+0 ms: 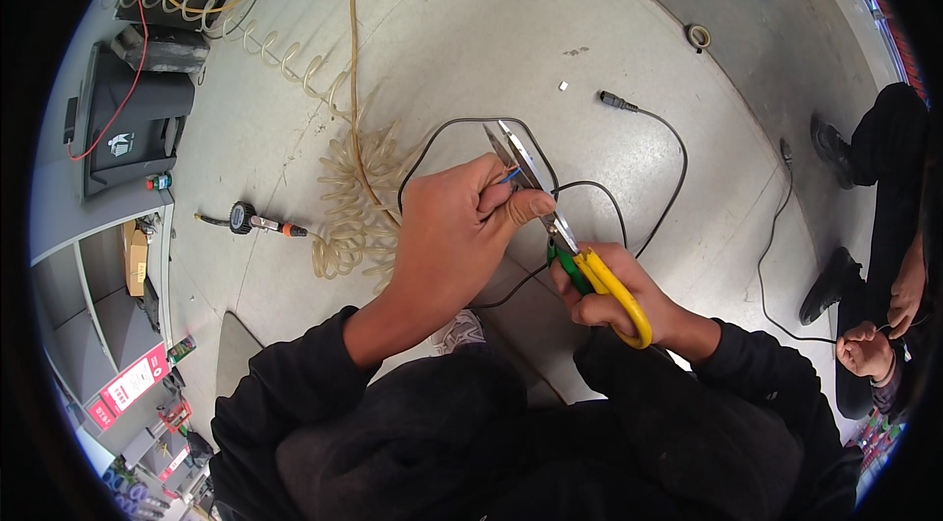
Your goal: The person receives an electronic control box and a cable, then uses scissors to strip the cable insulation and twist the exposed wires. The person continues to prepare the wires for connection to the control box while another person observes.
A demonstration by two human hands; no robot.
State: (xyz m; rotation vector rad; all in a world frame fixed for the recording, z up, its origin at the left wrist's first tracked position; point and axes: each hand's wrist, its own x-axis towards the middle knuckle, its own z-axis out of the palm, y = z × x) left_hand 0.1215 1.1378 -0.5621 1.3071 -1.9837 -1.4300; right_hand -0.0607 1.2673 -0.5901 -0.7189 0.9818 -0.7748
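My left hand (pixel 454 221) pinches the end of a black cable, where thin inner wires (pixel 509 173) show, one of them blue. In my right hand (pixel 629 290) is a pair of scissors (pixel 560 221) with yellow and green handles. Its blades are parted and point up and away, lying right beside the wires and my left thumb. From my hands the black cable (pixel 678 153) loops out over the floor to a black plug (pixel 617 101) on the far right side. Part of the cable is hidden behind my hands.
A coiled clear air hose (pixel 354 197) with a gauge (pixel 241 218) lies to the left. Black bins (pixel 138 123) and shelving stand at the left. On the right another person's hands (pixel 869 349) hold a thin cable. A tape roll (pixel 698 37) lies far right.
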